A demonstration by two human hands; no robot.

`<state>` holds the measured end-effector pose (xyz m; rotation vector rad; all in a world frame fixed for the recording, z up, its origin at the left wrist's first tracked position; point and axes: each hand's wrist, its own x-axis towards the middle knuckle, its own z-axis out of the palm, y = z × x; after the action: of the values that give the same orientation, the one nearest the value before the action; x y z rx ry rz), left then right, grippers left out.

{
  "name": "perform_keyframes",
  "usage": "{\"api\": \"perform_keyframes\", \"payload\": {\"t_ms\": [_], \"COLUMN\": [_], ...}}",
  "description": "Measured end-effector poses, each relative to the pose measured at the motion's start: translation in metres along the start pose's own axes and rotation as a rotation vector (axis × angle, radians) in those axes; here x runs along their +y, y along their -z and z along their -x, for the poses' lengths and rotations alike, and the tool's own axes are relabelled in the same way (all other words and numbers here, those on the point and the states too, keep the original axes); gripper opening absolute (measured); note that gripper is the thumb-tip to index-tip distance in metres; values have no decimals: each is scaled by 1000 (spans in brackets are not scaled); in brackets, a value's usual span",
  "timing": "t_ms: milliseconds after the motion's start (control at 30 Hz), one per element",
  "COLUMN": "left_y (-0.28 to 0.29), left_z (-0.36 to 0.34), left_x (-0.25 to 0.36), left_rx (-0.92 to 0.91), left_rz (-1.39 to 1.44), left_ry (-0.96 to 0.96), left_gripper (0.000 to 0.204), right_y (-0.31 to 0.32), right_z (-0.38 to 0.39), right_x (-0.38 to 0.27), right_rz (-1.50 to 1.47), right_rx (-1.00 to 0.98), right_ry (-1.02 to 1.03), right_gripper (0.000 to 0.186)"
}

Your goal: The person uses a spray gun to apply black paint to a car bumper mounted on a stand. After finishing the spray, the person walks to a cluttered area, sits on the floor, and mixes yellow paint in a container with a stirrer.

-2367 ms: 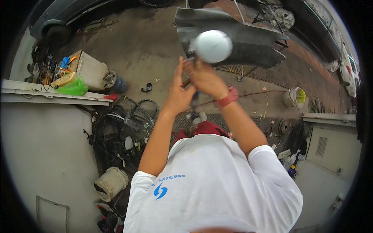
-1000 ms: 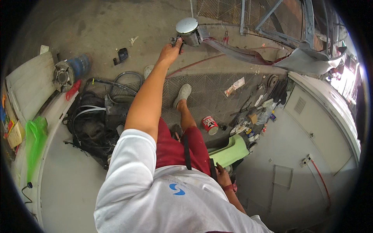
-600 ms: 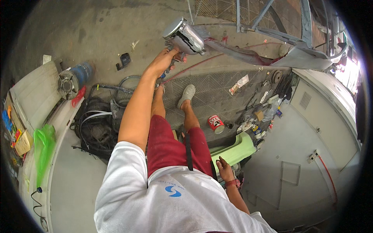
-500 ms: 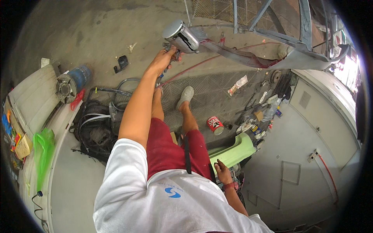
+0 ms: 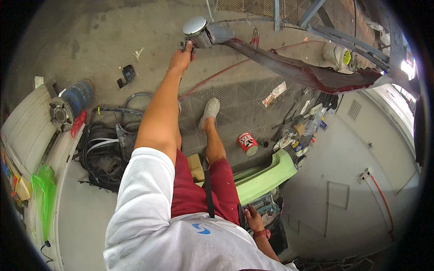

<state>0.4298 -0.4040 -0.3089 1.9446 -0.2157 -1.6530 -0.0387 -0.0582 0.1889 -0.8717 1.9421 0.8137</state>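
Stretched far forward, my left hand is closed around the grip of a spray gun with a shiny metal cup. The gun is at the left end of a long curved panel, like a car bumper, part grey and part dark red. Whether the gun touches the panel I cannot tell. A metal stand is beside the panel's far side. My right hand hangs by my right hip, fingers loosely bent and apart, with nothing visible in it. A red watch is on that wrist.
A red hose crosses the floor. On the left are a blue gas cylinder and a dark heap of hoses. A red can and a light green bumper lie to the right. A white bucket stands beyond the panel.
My left hand and the spray gun have shifted forward and slightly left. More of the panel's dark red surface shows. My right hand sits lower in view.
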Motion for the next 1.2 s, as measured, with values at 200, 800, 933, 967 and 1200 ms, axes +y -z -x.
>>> {"api": "perform_keyframes", "payload": {"t_ms": [200, 800, 933, 967, 1200], "left_y": [-1, 62, 84, 89, 128], "left_z": [-6, 164, 220, 233, 320], "left_x": [2, 119, 150, 157, 194], "left_rx": [161, -347, -395, -405, -463], "left_rz": [-175, 74, 26, 6, 167], "left_ry": [-2, -190, -226, -235, -302], "left_gripper": [73, 57, 53, 52, 39], "right_y": [1, 45, 48, 49, 59], "right_z": [-9, -7, -9, -9, -3], "right_x": [-9, -42, -41, -41, -43], "right_rz": [-44, -44, -10, -4, 7], "right_rx": [-20, 64, 90, 99, 138], "right_ry": [24, 221, 264, 286, 342], "right_gripper": [64, 61, 61, 61, 62]}}
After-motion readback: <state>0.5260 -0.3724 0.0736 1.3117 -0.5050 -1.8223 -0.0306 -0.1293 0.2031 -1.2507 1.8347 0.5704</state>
